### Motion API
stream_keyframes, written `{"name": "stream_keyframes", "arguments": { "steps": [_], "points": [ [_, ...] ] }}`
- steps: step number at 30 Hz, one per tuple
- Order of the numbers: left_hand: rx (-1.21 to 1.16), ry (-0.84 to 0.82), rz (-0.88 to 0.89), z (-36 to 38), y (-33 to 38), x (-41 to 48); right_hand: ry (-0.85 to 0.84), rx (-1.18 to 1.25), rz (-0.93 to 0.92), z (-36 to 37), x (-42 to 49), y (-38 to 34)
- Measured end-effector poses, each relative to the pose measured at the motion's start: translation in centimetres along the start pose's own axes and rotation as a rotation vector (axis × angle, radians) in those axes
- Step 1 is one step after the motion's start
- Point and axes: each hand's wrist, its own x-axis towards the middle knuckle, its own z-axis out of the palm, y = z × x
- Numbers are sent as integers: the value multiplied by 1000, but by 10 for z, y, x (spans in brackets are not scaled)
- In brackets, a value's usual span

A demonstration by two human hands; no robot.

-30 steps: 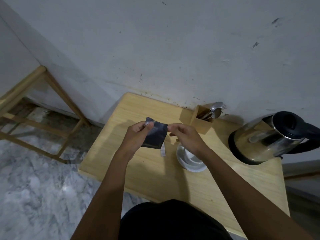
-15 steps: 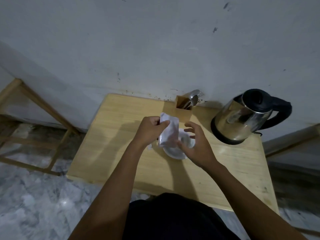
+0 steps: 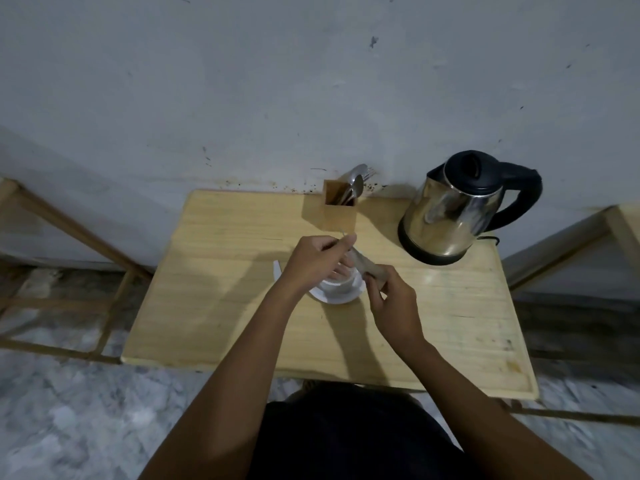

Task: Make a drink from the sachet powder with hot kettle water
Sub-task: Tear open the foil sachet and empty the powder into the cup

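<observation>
You've got both hands, left hand (image 3: 317,255) & right hand (image 3: 389,299), pinching the sachet (image 3: 363,264) tilted over the cup (image 3: 341,285) on its saucer (image 3: 337,298) mid-worktop, so powder's prob going in; kettle (image 3: 450,216) water + stir left.

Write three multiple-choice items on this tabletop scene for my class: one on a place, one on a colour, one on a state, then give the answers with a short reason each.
1. Where does the kettle stand on the table?
A. far right corner
B. near left corner
C. centre

2. What colour is the kettle's handle?
A. white
B. black
C. red

3. How is the sachet held?
A. lying flat on the table
B. standing in the wooden cutlery holder
C. tilted over the cup by both hands

Answers: 1 A, it sits by the wall at the right. 2 B, the handle and lid are black. 3 C, the left hand and right hand grip it above the cup.
</observation>
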Motion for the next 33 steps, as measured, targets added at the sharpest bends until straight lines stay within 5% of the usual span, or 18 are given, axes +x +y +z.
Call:
{"name": "stream_keyframes", "arguments": {
  "steps": [6, 9, 19, 33],
  "points": [
    [177, 259, 37, -27, -44, 17, -87, -34, 141, -11, 18, 15],
    [352, 176, -60, -33, -76, 27, -196, -106, 138, -14, 32, 15],
    [527, 92, 84, -41, -108, 45, -341, -376, -111, -10, 75, 0],
    [498, 61, 143, -51, -118, 64, -295, -605, -383, 2, 96, -9]
  ]
}}
